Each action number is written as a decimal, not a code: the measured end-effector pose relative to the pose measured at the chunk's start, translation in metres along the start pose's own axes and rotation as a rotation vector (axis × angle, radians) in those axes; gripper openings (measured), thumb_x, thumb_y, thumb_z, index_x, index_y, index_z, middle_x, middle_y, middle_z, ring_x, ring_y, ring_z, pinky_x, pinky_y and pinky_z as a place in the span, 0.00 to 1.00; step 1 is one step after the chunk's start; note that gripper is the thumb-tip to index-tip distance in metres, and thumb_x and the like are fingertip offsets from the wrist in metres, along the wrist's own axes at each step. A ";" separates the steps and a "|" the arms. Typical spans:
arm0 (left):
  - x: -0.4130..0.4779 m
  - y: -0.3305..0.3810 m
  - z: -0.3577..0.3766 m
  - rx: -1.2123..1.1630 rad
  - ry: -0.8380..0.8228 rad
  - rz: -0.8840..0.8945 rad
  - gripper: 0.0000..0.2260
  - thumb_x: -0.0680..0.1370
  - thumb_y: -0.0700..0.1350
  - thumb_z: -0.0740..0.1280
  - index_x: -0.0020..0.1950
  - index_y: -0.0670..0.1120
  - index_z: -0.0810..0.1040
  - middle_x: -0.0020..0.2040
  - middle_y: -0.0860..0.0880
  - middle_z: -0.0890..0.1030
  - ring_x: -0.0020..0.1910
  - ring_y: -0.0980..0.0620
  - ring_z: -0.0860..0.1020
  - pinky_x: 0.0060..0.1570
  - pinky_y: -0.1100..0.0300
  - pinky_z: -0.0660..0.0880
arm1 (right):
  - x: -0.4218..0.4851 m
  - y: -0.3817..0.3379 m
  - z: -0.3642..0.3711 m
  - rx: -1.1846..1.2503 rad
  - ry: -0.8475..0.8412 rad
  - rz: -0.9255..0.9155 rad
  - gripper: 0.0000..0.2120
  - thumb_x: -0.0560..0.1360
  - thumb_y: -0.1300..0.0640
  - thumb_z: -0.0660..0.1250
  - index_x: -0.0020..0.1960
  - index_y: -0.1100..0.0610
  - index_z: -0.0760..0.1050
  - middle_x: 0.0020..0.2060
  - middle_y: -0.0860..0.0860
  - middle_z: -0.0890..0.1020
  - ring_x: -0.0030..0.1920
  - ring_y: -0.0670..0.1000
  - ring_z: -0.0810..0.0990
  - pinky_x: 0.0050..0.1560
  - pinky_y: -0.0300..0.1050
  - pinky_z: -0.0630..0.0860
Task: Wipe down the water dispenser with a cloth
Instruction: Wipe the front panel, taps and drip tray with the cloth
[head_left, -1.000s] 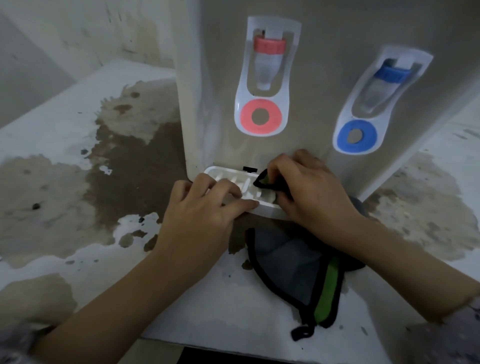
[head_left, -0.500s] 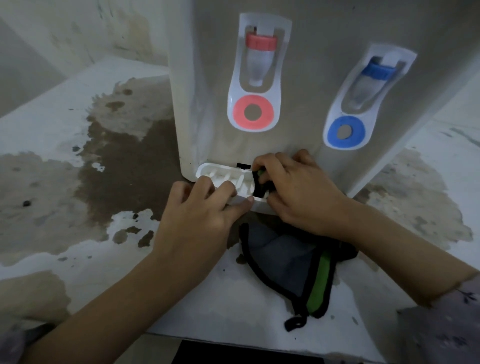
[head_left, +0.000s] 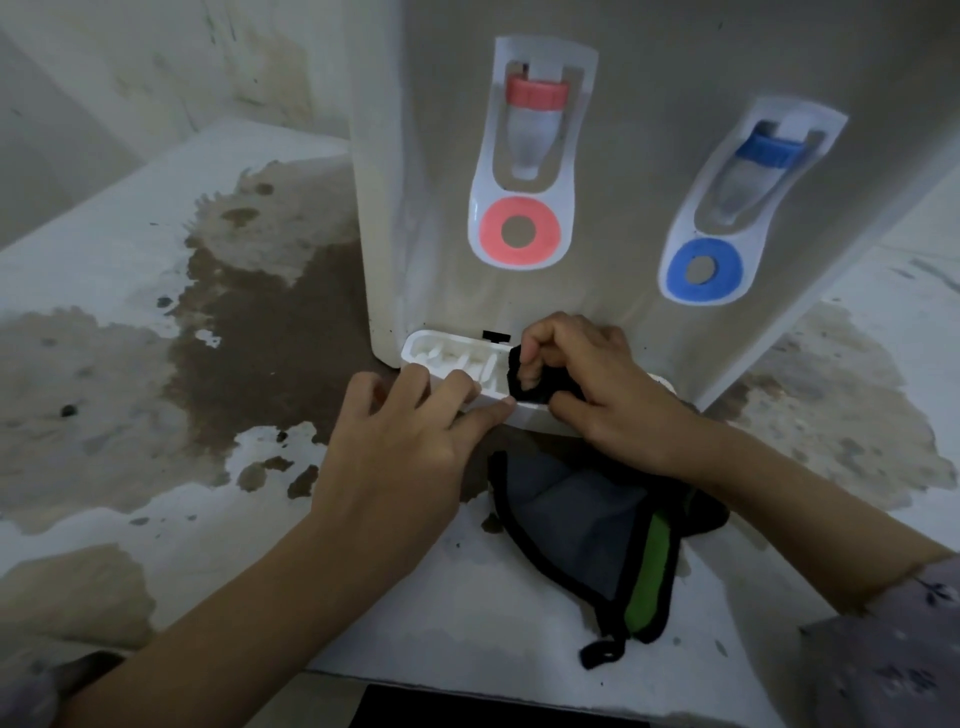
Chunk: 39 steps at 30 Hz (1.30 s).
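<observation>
While the left hand (head_left: 400, 457) rests on the drip tray (head_left: 447, 353), the right hand (head_left: 608, 395) pinches a cloth (head_left: 587, 525) into it.
Nearest, the loose part of the cloth, grey with black edging and a green stripe, lies on the stained counter (head_left: 130, 291) under the right wrist. The left fingers (head_left: 485, 417) are slightly spread and nearly straight, tips on the tray's front rim. The right fingers (head_left: 540, 343) and thumb curl around a black bunch of cloth inside the tray's right part. Behind stands the water dispenser (head_left: 623, 156) with a red tap (head_left: 535, 98) and a blue tap (head_left: 769, 153).
</observation>
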<state>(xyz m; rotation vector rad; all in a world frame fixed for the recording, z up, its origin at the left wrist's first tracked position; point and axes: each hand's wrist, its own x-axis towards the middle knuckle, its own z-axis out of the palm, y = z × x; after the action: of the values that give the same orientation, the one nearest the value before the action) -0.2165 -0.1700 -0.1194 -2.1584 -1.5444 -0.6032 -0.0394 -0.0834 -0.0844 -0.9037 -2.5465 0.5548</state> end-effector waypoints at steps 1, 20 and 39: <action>0.000 0.000 0.000 -0.002 -0.002 -0.002 0.19 0.71 0.40 0.57 0.58 0.50 0.80 0.48 0.49 0.80 0.43 0.46 0.74 0.43 0.53 0.60 | -0.001 -0.001 0.000 -0.008 0.026 -0.026 0.19 0.65 0.64 0.57 0.51 0.45 0.62 0.42 0.39 0.73 0.51 0.45 0.71 0.59 0.42 0.59; 0.002 0.004 0.001 -0.043 -0.032 -0.040 0.20 0.65 0.39 0.65 0.56 0.50 0.81 0.46 0.48 0.81 0.40 0.45 0.76 0.41 0.53 0.66 | -0.001 0.015 -0.006 -0.720 0.117 -0.227 0.19 0.70 0.56 0.56 0.60 0.58 0.70 0.42 0.54 0.80 0.45 0.53 0.75 0.49 0.47 0.63; 0.001 0.002 -0.001 -0.009 -0.011 -0.029 0.21 0.69 0.38 0.57 0.58 0.51 0.79 0.47 0.50 0.80 0.40 0.47 0.74 0.42 0.54 0.60 | -0.015 0.015 -0.003 -0.128 0.133 -0.167 0.16 0.70 0.66 0.61 0.52 0.49 0.65 0.45 0.47 0.80 0.48 0.43 0.73 0.54 0.30 0.64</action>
<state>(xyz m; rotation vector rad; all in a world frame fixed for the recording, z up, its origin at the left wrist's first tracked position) -0.2148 -0.1703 -0.1185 -2.1529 -1.5842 -0.6088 -0.0200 -0.0819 -0.0927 -0.7342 -2.5280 0.2752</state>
